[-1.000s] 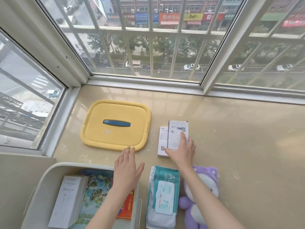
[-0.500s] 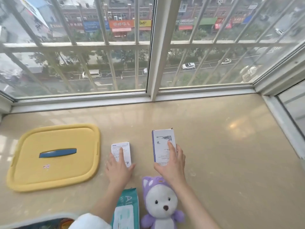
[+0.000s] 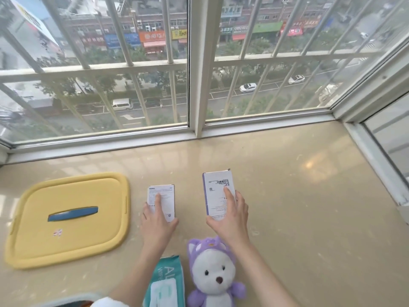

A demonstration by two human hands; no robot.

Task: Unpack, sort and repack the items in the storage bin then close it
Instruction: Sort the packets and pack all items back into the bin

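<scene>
Two white boxes lie apart on the beige sill. My left hand (image 3: 157,220) rests flat on the smaller white box (image 3: 164,192), index finger stretched along its top. My right hand (image 3: 230,214) lies on the taller white box (image 3: 214,187), which has a purple side; its index finger is on top and the thumb is at the near left corner. The bin's yellow lid (image 3: 39,238) with a blue handle lies flat to the left. Only the rim of the storage bin (image 3: 66,300) shows at the bottom left edge.
A purple and white plush toy (image 3: 213,276) sits just behind my right hand. A teal wet wipes pack (image 3: 167,282) lies next to it, under my left forearm. Window frames (image 3: 194,131) close the sill at the back and right.
The two boxes, side by side one second ago, now lie apart. My left hand came from over the bin onto the smaller box. The view swung right, leaving the bin nearly out of frame.
</scene>
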